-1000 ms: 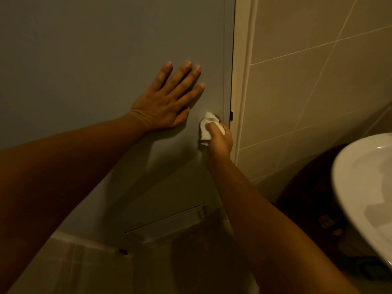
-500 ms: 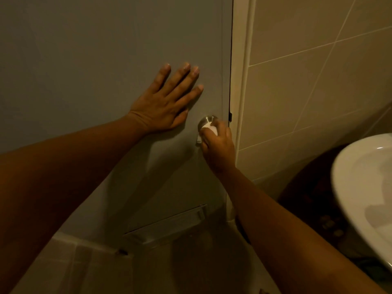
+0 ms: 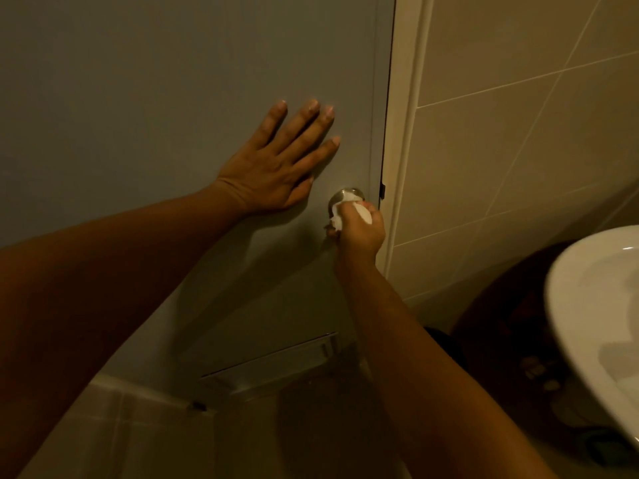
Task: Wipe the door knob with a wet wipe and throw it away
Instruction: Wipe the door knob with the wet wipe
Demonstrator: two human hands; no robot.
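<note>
Left hand [image 3: 273, 167]: flat on the grey door [image 3: 155, 81], fingers spread, up and left of the knob.
Right hand [image 3: 359, 229]: closed around a white wet wipe [image 3: 345, 209], pressing it onto the knob.
Door knob [image 3: 340, 195]: metal, only its top edge showing above the wipe.
Sink [image 3: 581, 305]: white, at the right edge.
Wall [image 3: 518, 150]: beige tiles, right of the door frame.

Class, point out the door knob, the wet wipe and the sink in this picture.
door knob [image 3: 340, 194]: head view, bare metal top edge.
wet wipe [image 3: 363, 212]: head view, white fold over the knuckles.
sink [image 3: 567, 305]: head view, white rim.
</note>
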